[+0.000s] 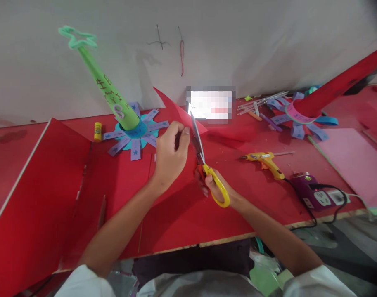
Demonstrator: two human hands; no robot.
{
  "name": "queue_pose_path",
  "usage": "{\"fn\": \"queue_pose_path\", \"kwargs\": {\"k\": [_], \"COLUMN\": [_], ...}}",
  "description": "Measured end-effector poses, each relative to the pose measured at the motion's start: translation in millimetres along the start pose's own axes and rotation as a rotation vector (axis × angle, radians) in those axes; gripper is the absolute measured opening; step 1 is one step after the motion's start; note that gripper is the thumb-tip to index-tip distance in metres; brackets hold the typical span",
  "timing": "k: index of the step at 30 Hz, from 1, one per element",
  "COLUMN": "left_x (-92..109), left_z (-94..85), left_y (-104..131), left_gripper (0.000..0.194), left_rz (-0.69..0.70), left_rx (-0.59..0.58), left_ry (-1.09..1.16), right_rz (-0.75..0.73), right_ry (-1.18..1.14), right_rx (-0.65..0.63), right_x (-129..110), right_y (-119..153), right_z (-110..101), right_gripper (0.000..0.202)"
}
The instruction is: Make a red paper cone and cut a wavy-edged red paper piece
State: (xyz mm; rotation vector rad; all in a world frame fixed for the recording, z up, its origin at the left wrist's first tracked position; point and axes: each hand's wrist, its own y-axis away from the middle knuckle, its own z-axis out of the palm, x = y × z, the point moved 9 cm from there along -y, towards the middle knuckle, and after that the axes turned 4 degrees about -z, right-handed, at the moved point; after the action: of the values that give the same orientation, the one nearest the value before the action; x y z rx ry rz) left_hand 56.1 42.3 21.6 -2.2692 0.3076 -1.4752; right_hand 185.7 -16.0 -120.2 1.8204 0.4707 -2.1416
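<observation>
My left hand (173, 154) pinches a piece of red paper (172, 106) that rises to a point at the upper left. In my right hand (219, 185) are scissors (217, 187) with yellow and orange handles. Their blades point up and away from me, beside the red paper's right edge. Whether the blades are cutting into the paper cannot be made out. Just beyond my left hand stands a green paper cone (117, 95) with a star-shaped top and a blue base ringed by purple strips.
A yellow glue gun (265, 160) and a purple power strip (314, 192) with cables lie at right. Another red cone (333, 86) leans there. A glue stick (97, 132), a large red folded board (36, 181) and a blurred-out screen (210, 105) are also around.
</observation>
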Motion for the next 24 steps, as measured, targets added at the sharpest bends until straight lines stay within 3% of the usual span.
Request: {"fn": "queue_pose_path", "kwargs": {"k": [8, 16, 24], "left_x": [-1, 1, -2], "left_z": [-1.0, -1.6, 4.1], "left_y": [2, 4, 9], "left_gripper": [0.03, 0.029, 0.029], "left_rz": [0.076, 0.093, 0.064], "left_rx": [0.061, 0.084, 0.05], "left_ry": [0.062, 0.097, 0.131], "right_rz": [-0.051, -0.042, -0.159], "right_ry": [-0.039, -0.028, 0.128], "right_rx": [-0.02, -0.043, -0.073], "right_x": [-6, 10, -12], "right_y": [-2, -1, -1], "right_z": [2, 2, 4], "right_gripper": [0.074, 0.079, 0.073]}}
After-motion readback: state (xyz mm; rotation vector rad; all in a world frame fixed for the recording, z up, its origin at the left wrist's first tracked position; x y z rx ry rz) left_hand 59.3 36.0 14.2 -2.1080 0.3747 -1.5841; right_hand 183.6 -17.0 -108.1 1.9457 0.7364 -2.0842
